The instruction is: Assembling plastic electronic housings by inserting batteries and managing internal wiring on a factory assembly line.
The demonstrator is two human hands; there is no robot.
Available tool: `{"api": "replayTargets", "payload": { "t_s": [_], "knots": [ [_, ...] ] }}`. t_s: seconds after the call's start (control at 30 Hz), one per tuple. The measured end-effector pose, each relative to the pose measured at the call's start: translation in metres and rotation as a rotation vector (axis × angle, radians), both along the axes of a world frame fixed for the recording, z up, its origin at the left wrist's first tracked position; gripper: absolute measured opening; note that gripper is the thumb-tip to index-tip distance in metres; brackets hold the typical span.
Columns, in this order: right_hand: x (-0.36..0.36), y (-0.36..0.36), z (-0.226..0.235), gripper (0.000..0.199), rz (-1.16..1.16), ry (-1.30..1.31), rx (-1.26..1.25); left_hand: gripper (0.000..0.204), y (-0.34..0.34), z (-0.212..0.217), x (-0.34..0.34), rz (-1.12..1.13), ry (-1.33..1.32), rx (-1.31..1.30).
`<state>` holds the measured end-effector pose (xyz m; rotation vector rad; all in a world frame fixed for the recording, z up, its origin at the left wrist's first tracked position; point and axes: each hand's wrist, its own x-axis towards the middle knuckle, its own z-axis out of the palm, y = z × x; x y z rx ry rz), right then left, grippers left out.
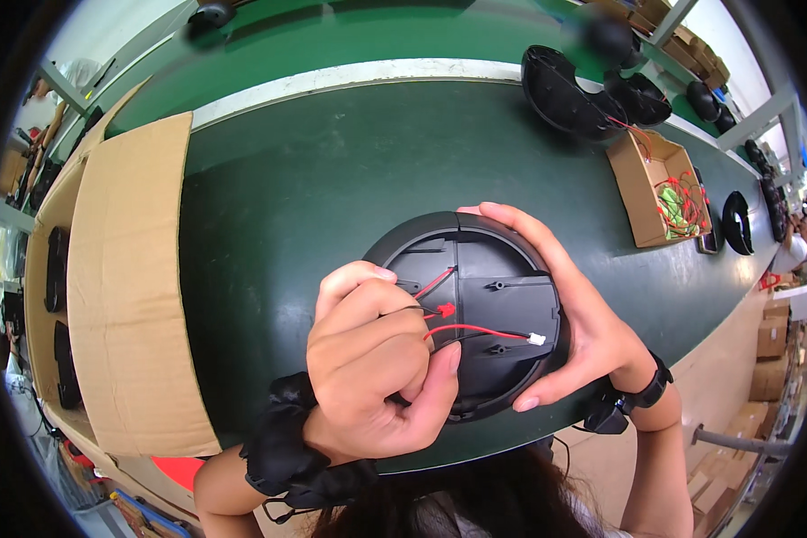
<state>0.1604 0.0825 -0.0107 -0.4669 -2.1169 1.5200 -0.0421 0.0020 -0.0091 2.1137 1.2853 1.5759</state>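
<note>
A round black plastic housing [502, 309] sits at the near edge of the green workbench, its ribbed hollow side facing up. My right hand [587, 327] grips its right rim, with the fingers at the far edge and the thumb at the near edge. Over the left part of the housing, my left hand [372, 354] is closed, fingers curled around a red and black wire pair [475, 330] that ends in a white connector [536, 339]. Another pair, with a red connector [446, 310], comes out beside the curled fingers; a red wire runs from it to the housing's middle seam.
An open cardboard box [130, 287] with black parts inside stands at the left. At the right, a small cardboard box [637, 197] holds red and black wires. Curved black shells [565, 94] lie at the back right, and another black piece [737, 222] lies farther right.
</note>
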Motion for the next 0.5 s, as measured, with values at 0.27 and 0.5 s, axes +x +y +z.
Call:
{"api": "replayTargets", "payload": {
  "t_s": [0.27, 0.5],
  "knots": [
    [-0.001, -0.003, 0.005, 0.118, -0.03, -0.009, -0.088, 0.036, 0.0, 0.001, 0.0, -0.004, 0.011, 0.006],
    [-0.002, 0.008, -0.013, 0.121, 0.02, 0.113, -0.03, 0.035, -0.001, 0.0, 0.005, 0.024, 0.009, 0.01]
  ]
}}
